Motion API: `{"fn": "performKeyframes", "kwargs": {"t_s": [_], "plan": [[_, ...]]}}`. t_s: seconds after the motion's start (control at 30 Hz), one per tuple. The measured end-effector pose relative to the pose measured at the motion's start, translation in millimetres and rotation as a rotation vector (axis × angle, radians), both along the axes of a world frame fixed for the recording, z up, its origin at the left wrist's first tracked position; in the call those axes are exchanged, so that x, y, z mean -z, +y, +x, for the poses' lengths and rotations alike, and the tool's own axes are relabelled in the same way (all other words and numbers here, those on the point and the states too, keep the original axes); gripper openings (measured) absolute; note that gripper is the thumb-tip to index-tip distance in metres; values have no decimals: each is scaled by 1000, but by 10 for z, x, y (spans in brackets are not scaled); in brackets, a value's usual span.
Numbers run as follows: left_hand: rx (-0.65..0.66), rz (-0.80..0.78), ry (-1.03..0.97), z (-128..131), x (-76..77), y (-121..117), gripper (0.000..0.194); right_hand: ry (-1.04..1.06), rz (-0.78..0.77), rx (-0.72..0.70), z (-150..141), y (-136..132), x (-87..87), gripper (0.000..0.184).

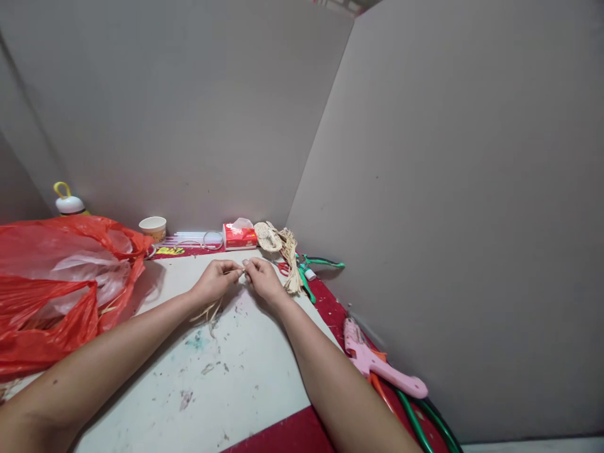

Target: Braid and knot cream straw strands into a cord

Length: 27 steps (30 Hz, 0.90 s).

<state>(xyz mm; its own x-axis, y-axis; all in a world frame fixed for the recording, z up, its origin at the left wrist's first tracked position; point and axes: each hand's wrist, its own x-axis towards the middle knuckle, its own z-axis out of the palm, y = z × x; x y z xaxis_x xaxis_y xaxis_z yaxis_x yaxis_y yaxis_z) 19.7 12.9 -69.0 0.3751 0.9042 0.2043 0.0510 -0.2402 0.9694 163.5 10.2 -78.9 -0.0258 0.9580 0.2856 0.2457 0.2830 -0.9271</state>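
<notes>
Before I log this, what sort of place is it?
Likely a craft workbench: pale fibre strands by the left hand, what looks like a pink glue gun, and green-handled pliers or cutters.

Thin, pale tan strands (pixel 211 312) are pinched between the fingertips of the left hand (pixel 217 280) and right hand (pixel 264 279); loose, slightly bent ends splay below the left wrist, above the counter (pixel 255 390).

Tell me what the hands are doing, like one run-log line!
left hand: pinching thin pale fiber | right hand: pinching close beside it | below left hand: pale strands | beside red tissue pack: woven piece
</notes>
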Motion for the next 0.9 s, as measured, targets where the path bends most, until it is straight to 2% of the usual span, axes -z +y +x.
{"fn": "performKeyframes", "kwargs": {"t_s": [0.13,0.2,0.27,0.37,0.47,0.57,0.63,0.8,0.9], "plan": [[-89,3,-77,0,10,33,16,200,-246,31,24,-1,-26,45],[-116,29,-70,-4,1,27,17,201,-303,42,26,-10,-30,52],[-101,64,-44,-7,-11,4,18,174,-315,-6,8,-27,-29,54],[-61,127,4,-8,-17,-32,17,186,-269,-51,-42,-50,-24,46],[-60,138,34,-11,-4,-32,16,182,-150,-25,-53,-40,-19,39],[-52,81,11,-12,9,1,16,116,-40,68,-2,-2,-16,37],[-59,36,-13,-11,6,19,15,94,-19,123,33,24,-14,36],[-61,-67,-78,-28,-28,34,12,106,9,129,75,84,22,35],[-57,-171,-108,-92,-20,81,12,167,50,282,174,148,52,32]]}}
